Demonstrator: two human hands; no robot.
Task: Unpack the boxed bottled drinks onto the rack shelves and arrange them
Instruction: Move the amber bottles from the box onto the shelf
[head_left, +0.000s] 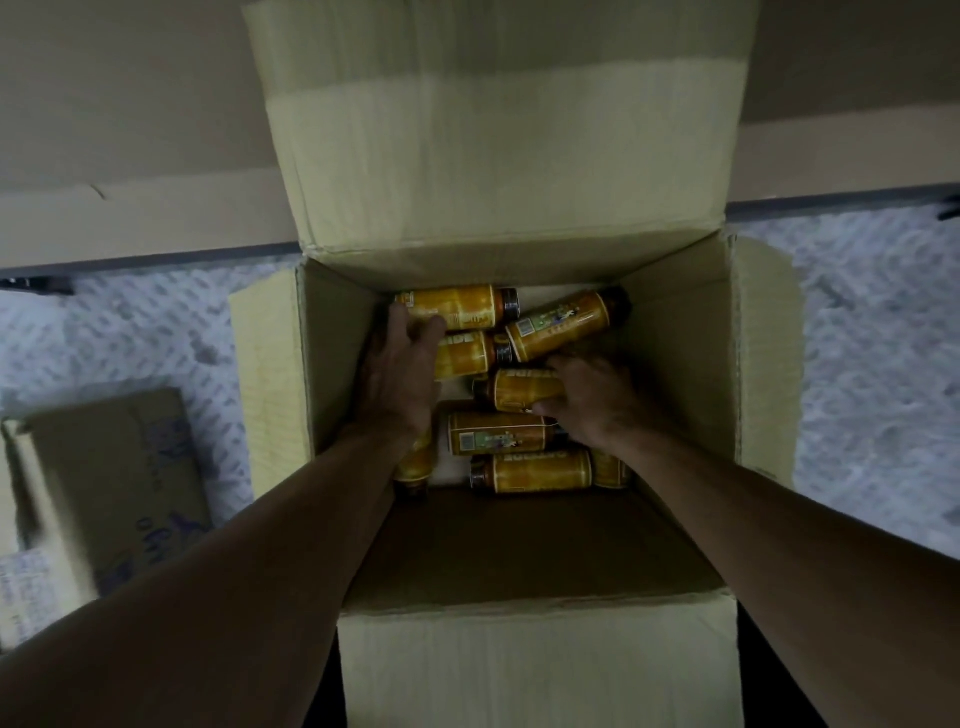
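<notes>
— Where are the bottles (530, 470)?
— Lying loose on the box (680, 364) floor. The left hand (400, 374) curls its fingers round the far-left corner bottle (457, 306); the right hand (587, 402) clamps a middle bottle (524, 389).

Entry: one person, two arms, head view.

- Left forearm (249, 551): bare along its whole visible length, from the lower frame edge to the wrist.
- Left hand (397, 374): bare. The back of the hand shows faint knuckle ridges and tendon lines. Fingers (418, 326) bare.
- Right forearm (779, 525): bare along its whole visible length, broad at the frame edge and narrowing to the wrist.
- Right hand (592, 402): bare, with rounded knuckles. Thumb (548, 408) shows a nail at its tip.
- Condition: dim light; finer surface detail cannot be told.
</notes>
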